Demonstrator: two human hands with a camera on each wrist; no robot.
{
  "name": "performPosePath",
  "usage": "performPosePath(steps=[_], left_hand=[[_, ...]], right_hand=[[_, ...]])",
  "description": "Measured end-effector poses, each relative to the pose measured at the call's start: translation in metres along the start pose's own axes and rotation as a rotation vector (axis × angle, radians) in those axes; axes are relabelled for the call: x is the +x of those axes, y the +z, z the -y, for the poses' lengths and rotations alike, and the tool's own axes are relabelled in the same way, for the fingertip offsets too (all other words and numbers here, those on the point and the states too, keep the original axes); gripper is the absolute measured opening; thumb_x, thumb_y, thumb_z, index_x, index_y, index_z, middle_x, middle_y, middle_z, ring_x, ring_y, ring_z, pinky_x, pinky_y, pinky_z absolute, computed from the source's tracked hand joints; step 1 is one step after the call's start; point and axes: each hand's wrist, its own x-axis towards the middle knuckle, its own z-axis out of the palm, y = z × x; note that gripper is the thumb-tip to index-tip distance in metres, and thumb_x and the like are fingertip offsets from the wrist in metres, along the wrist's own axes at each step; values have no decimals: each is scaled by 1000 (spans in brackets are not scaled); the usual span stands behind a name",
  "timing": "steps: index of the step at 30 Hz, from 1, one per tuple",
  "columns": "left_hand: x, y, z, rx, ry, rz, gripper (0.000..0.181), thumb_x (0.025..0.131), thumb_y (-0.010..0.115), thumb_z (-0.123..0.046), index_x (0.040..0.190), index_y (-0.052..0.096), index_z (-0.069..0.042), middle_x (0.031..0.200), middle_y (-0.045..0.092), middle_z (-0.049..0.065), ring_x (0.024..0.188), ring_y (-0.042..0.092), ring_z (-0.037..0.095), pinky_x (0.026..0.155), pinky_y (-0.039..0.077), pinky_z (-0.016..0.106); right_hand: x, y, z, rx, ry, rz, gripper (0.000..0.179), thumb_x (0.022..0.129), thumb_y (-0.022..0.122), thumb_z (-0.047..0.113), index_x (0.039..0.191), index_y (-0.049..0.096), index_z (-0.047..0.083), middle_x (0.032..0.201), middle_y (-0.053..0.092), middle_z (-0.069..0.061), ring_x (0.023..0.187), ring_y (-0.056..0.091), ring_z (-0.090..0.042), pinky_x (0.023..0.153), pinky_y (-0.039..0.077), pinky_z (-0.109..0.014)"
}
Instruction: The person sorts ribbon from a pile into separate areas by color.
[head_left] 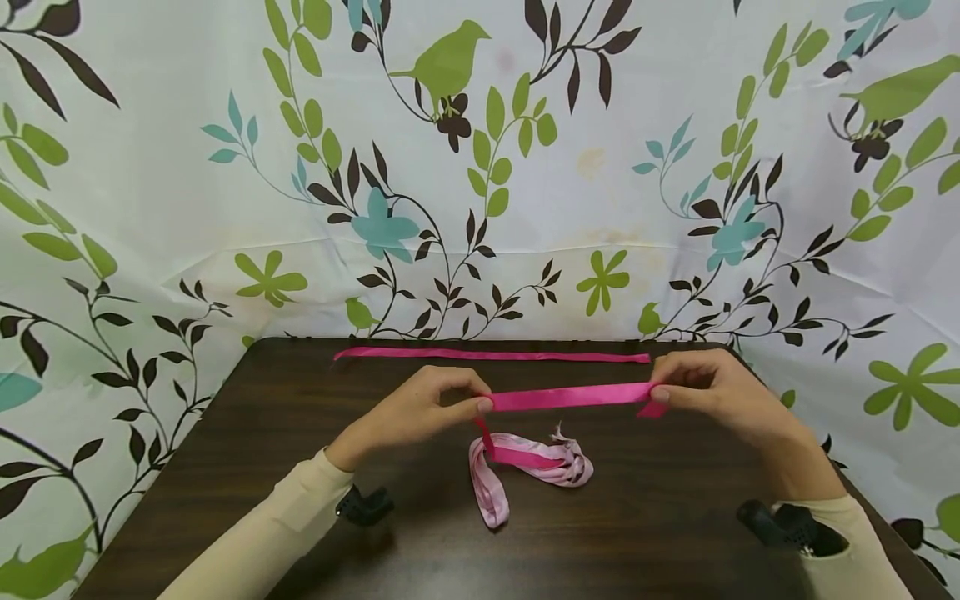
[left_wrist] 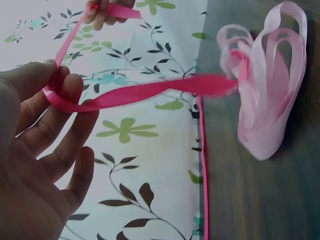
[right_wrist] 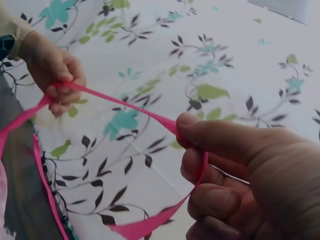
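A hot pink satin ribbon is stretched level between my hands above the table. My left hand pinches it between thumb and fingers, and a tail of it drops onto the light pink ribbon bundle. At the other side my right hand pinches the ribbon near its end, with a short loose piece hanging below the fingers. In the left wrist view, the hanging tail runs across to the looped bundle. The right wrist view shows the loose end curling under my right fingers.
A second hot pink ribbon strip lies straight along the far edge of the dark wooden table. Behind the table hangs a white curtain printed with leaves and birds. Each wrist wears a black camera mount.
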Motion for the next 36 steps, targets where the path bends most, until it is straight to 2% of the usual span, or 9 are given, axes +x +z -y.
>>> performPosePath(steps=[4, 8, 11, 17, 19, 24, 28, 30, 36], left_hand=[[-2, -9, 1, 2, -37, -26, 9, 100, 68, -32, 106, 72, -26, 94, 71, -9, 87, 64, 13, 77, 52, 36], [-2, -19, 2, 21, -48, -55, 10, 99, 70, -32, 105, 72, -25, 93, 72, -7, 86, 65, 15, 77, 51, 37], [-3, -27, 1, 30, -42, -80, 9, 98, 71, -32, 103, 72, -25, 93, 72, -4, 88, 65, 15, 80, 51, 38], [-4, -42, 2, 69, -49, -128, 7, 97, 73, -32, 101, 72, -27, 92, 72, -5, 90, 64, 12, 85, 48, 41], [-5, -47, 5, 74, -69, -147, 6, 96, 74, -31, 100, 72, -26, 91, 71, -6, 89, 63, 13, 87, 48, 43], [-10, -60, 20, 43, -146, -188, 8, 96, 75, -27, 102, 72, -23, 91, 70, -4, 87, 64, 20, 84, 49, 44], [-17, -70, 37, 41, -201, -217, 12, 96, 74, -30, 104, 72, -21, 93, 70, -2, 87, 63, 23, 78, 50, 40], [-21, -74, 48, 15, -234, -225, 16, 96, 74, -32, 105, 72, -19, 93, 69, 2, 82, 64, 29, 74, 52, 41], [-32, -88, 83, -45, -337, -279, 28, 96, 72, -38, 112, 71, -15, 98, 68, 12, 91, 63, 38, 79, 53, 42]], right_hand=[[-3, -8, -13, 48, 12, -48, 17, 95, 64, -8, 100, 72, 6, 86, 64, -11, 70, 55, -29, 58, 45, -39], [-4, -15, -25, 221, -47, -57, 20, 95, 56, -16, 101, 68, -1, 79, 54, -6, 62, 42, -25, 51, 32, -39], [-3, -19, -31, 350, -88, -55, 23, 96, 50, -20, 100, 66, -3, 78, 51, -4, 61, 36, -24, 53, 28, -38], [-4, -26, -39, 434, -109, -96, 24, 97, 46, -20, 99, 65, -5, 75, 51, -2, 61, 36, -21, 53, 27, -35], [-4, -27, -43, 459, -103, -118, 23, 97, 46, -21, 99, 65, -7, 77, 55, -3, 62, 42, -17, 53, 33, -31], [-5, -31, -52, 516, -54, -196, 23, 98, 47, -20, 100, 66, -7, 88, 66, -4, 76, 58, -10, 65, 48, -21], [-6, -31, -62, 530, -17, -264, 21, 98, 51, -17, 102, 69, -6, 86, 67, -3, 74, 58, -11, 64, 47, -21], [-7, -31, -68, 529, 7, -293, 20, 98, 52, -16, 102, 69, -5, 85, 67, -3, 72, 57, -12, 62, 46, -21], [-7, -31, -81, 496, 57, -341, 15, 100, 55, -11, 103, 69, -5, 85, 65, -3, 71, 54, -14, 63, 45, -22]])
